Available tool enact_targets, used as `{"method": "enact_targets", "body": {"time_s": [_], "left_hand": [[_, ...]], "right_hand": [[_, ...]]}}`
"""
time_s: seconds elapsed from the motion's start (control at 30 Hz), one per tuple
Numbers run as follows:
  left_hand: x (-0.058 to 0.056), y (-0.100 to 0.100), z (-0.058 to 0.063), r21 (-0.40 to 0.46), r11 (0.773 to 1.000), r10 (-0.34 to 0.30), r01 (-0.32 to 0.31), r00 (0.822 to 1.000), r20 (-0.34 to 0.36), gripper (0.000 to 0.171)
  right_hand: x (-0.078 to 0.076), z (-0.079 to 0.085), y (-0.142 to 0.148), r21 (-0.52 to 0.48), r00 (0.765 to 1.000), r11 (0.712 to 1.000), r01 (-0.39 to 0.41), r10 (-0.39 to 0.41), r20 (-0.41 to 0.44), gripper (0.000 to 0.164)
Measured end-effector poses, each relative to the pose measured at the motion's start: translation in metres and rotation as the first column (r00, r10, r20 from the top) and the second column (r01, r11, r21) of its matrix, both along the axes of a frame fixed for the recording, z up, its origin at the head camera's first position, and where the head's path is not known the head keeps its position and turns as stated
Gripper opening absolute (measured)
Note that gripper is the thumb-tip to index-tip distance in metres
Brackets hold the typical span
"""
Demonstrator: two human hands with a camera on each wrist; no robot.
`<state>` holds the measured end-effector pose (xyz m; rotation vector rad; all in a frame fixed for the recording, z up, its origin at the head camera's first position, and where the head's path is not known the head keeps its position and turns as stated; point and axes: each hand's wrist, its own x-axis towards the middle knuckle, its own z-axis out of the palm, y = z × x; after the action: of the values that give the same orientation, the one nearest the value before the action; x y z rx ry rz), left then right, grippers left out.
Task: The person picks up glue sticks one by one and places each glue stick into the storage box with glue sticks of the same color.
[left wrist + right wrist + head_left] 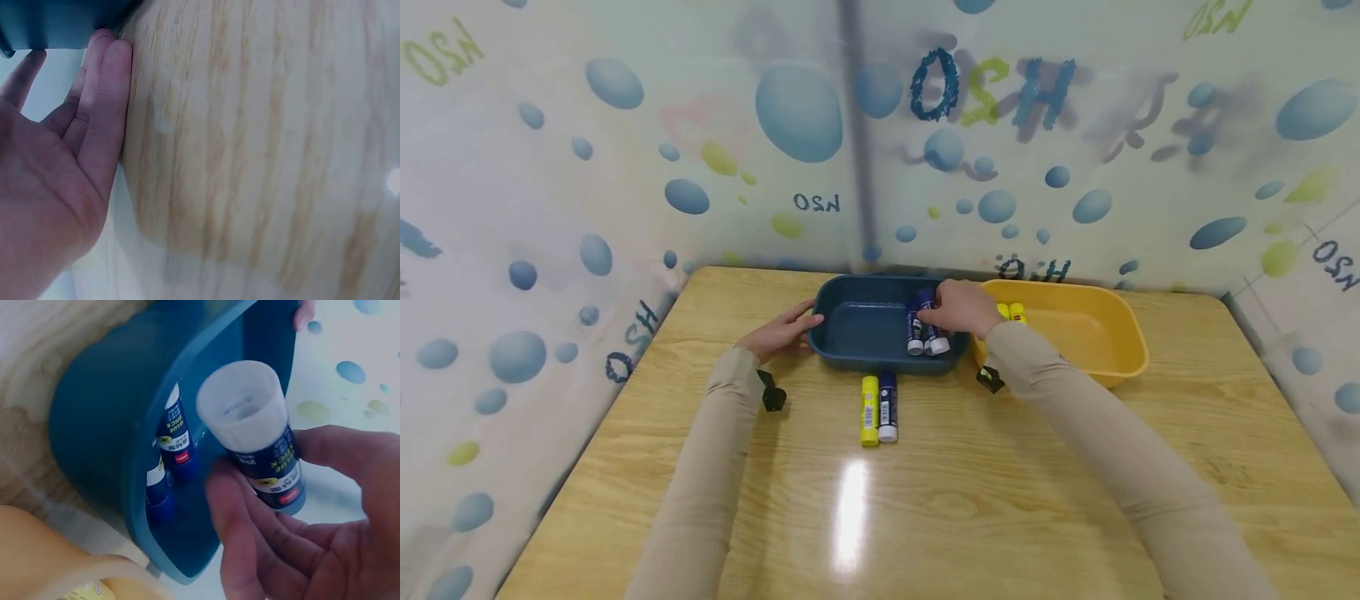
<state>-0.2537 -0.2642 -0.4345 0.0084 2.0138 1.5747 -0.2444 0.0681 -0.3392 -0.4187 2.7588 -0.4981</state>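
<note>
My right hand point(967, 307) pinches a dark blue glue stick point(265, 440) with a white end between thumb and fingers, over the right part of the blue bin point(850, 362). Two more blue glue sticks lie in the bin; one of them, a blue glue stick point(175, 434), shows clearly in the right wrist view. My left hand point(782, 331) rests at the bin's left end, its fingers extended against the outer wall. In front of the bin, a yellow glue stick point(869, 411) and another blue glue stick point(887, 408) lie side by side on the table.
A yellow bin point(1123, 375) stands at the right, close beside the blue one. Yellow glue sticks point(1017, 312) lie at its left end, partly hidden by my right hand and sleeve. A patterned wall covering point(880, 167) rises behind the wooden table point(970, 500).
</note>
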Motion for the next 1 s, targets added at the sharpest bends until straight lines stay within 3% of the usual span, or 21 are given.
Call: {"method": "enact_targets", "body": {"time_s": [0.27, 0.73, 1.0], "left_hand": [[0.002, 0.001, 0.002, -0.015, 1.000, -0.002, 0.002, 1.000, -0.018, 0.077], [0.002, 0.002, 0.003, -0.008, 1.000, -0.001, 0.001, 0.999, -0.038, 0.072], [0.002, 0.002, 0.001, -0.001, 1.000, 0.020, -0.020, 0.999, -0.031, 0.072]], "right_hand": [[-0.015, -0.002, -0.019, 0.081, 0.996, 0.997, -0.008, 0.000, 0.089, 0.039], [-0.025, -0.015, -0.051, 0.148, 0.995, 0.989, 0.022, -0.036, 0.095, 0.031], [-0.034, -0.019, -0.063, 0.241, 0.995, 0.970, 0.028, -0.050, 0.086, 0.027]]}}
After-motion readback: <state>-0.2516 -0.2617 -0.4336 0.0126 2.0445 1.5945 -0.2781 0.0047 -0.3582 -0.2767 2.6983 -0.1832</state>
